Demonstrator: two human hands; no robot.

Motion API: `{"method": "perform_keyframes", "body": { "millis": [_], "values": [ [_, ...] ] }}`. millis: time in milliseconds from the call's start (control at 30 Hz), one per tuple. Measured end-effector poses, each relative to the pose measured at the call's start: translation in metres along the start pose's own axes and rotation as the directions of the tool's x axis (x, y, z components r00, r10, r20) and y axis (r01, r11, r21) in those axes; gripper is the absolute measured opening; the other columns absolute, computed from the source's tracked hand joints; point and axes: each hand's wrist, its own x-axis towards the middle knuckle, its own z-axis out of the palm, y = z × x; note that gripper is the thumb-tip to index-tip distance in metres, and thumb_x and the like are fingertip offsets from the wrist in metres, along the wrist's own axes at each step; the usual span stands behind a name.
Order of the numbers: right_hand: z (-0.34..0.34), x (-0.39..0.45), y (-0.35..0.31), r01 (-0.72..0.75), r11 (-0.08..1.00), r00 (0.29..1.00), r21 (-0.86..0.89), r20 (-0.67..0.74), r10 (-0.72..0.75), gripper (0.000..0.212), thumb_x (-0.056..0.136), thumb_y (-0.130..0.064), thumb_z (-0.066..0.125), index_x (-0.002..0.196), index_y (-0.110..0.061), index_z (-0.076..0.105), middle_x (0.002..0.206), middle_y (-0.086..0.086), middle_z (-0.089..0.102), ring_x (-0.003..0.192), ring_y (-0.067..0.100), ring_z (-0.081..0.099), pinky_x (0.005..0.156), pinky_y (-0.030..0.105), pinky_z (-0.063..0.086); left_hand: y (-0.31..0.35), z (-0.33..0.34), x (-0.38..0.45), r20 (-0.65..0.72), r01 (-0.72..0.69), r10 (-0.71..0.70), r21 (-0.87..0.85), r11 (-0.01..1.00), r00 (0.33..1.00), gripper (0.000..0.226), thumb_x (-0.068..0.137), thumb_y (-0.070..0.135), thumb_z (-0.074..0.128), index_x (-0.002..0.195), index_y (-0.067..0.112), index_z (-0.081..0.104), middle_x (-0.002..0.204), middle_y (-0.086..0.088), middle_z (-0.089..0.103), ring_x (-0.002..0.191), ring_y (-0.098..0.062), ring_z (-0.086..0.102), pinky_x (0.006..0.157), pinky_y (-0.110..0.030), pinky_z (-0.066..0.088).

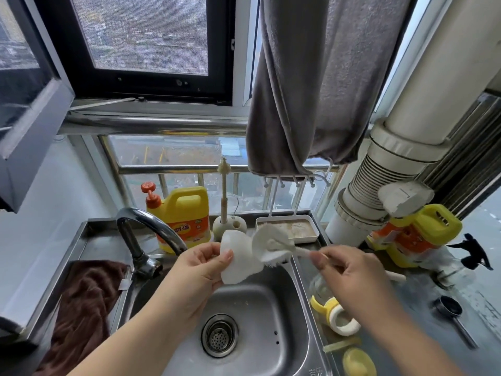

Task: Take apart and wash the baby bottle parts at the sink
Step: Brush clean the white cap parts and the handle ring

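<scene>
Hands meet over the sink [287, 302] at centre frame: the left hand [198, 270] pinches 1 white bottle part [238, 260], the right hand [349, 270] grips 1 brush [273, 245] by its handle, bristles against that part. On the desk [423, 321] at lower right lie 1 yellow-handled collar [339, 316] and 1 yellow cap [357, 362]. 2 yellow detergent jugs [187, 213] stand behind.

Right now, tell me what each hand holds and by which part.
Left hand pinches the white bottle part by its lower left edge. Right hand grips the brush by its handle, near the head.
</scene>
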Motion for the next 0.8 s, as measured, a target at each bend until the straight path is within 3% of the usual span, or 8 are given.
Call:
{"method": "perform_keyframes", "body": {
  "millis": [167, 300, 400, 467, 533, 633, 700, 800],
  "values": [
    [0.010, -0.006, -0.011, 0.073, 0.997, 0.991, -0.032, 0.114, -0.068, 0.051, 0.081, -0.073, 0.035, 0.070, -0.033, 0.063, 0.058, -0.015, 0.053, 0.061, 0.004, 0.050, 0.064, 0.033, 0.041, 0.001, -0.003, -0.002, 0.080, -0.120, 0.107, 0.184, 0.976, 0.991, 0.011, 0.072, 0.019, 0.065, 0.075, 0.015, 0.075, 0.081, -0.008, 0.072, 0.076, -0.016, 0.064, 0.084, -0.033, 0.046],
    [-0.008, 0.004, -0.009, -0.141, 0.983, 0.985, 0.120, 0.115, 0.127, 0.051, 0.079, -0.076, 0.045, 0.068, -0.030, 0.066, 0.051, -0.016, 0.054, 0.049, 0.004, 0.048, 0.049, 0.016, 0.031, -0.001, -0.014, -0.002, 0.243, -0.268, 0.187, 0.361, 0.893, 0.952, 0.010, 0.080, 0.025, 0.065, 0.084, 0.018, 0.071, 0.080, -0.003, 0.069, 0.078, -0.007, 0.062, 0.081, -0.021, 0.046],
    [-0.003, 0.011, -0.022, -0.204, 0.950, 0.970, 0.238, 0.179, 0.163, 0.039, 0.079, -0.057, 0.051, 0.075, -0.024, 0.070, 0.045, -0.015, 0.050, 0.044, 0.001, 0.043, 0.046, 0.015, 0.030, -0.003, -0.011, -0.001, 0.354, -0.312, 0.185, 0.346, 0.885, 0.917, 0.021, 0.081, 0.023, 0.059, 0.087, 0.004, 0.067, 0.080, -0.001, 0.068, 0.080, -0.006, 0.062, 0.075, -0.014, 0.045],
    [0.002, 0.006, -0.027, -0.214, 0.940, 0.962, 0.266, 0.224, 0.156, 0.039, 0.078, -0.056, 0.051, 0.076, -0.022, 0.070, 0.043, -0.013, 0.045, 0.042, 0.002, 0.040, 0.046, 0.015, 0.026, -0.003, -0.013, 0.001, 0.375, -0.327, 0.196, 0.325, 0.887, 0.906, 0.020, 0.081, 0.023, 0.060, 0.085, 0.005, 0.067, 0.081, -0.001, 0.068, 0.080, -0.007, 0.062, 0.076, -0.015, 0.046],
    [0.000, 0.000, -0.021, -0.256, 0.929, 0.953, 0.268, 0.232, 0.196, 0.036, 0.080, -0.052, 0.052, 0.076, -0.021, 0.071, 0.040, -0.014, 0.043, 0.041, 0.002, 0.041, 0.047, 0.015, 0.028, -0.002, -0.019, 0.002, 0.359, -0.298, 0.196, 0.256, 0.919, 0.913, 0.017, 0.077, 0.029, 0.070, 0.082, 0.012, 0.071, 0.080, -0.002, 0.068, 0.080, -0.009, 0.063, 0.076, -0.018, 0.049],
    [-0.005, -0.004, -0.013, -0.336, 0.908, 0.927, 0.250, 0.260, 0.271, 0.030, 0.088, -0.042, 0.055, 0.075, -0.020, 0.070, 0.037, -0.015, 0.041, 0.039, 0.000, 0.041, 0.046, 0.013, 0.030, 0.000, -0.026, 0.003, 0.340, -0.164, 0.152, 0.008, 0.986, 0.928, 0.040, 0.051, 0.039, 0.091, 0.076, 0.014, 0.073, 0.081, -0.010, 0.068, 0.078, -0.019, 0.067, 0.075, -0.028, 0.057],
    [-0.005, -0.003, -0.016, -0.348, 0.891, 0.922, 0.292, 0.278, 0.269, 0.033, 0.085, -0.046, 0.054, 0.078, -0.019, 0.071, 0.037, -0.016, 0.042, 0.038, 0.000, 0.040, 0.044, 0.012, 0.028, 0.001, -0.026, 0.004, 0.330, -0.101, 0.124, -0.087, 0.991, 0.936, 0.045, 0.043, 0.037, 0.094, 0.072, 0.011, 0.071, 0.080, -0.013, 0.066, 0.074, -0.021, 0.067, 0.071, -0.033, 0.058],
    [-0.001, -0.001, -0.025, -0.309, 0.898, 0.933, 0.313, 0.281, 0.223, 0.044, 0.074, -0.061, 0.049, 0.077, -0.023, 0.071, 0.040, -0.011, 0.041, 0.037, 0.004, 0.034, 0.048, 0.018, 0.025, 0.002, -0.015, 0.003, 0.328, -0.081, 0.083, -0.022, 0.997, 0.941, 0.044, 0.048, 0.046, 0.090, 0.073, 0.016, 0.071, 0.081, -0.009, 0.066, 0.073, -0.017, 0.065, 0.068, -0.030, 0.058]
  ]
}}
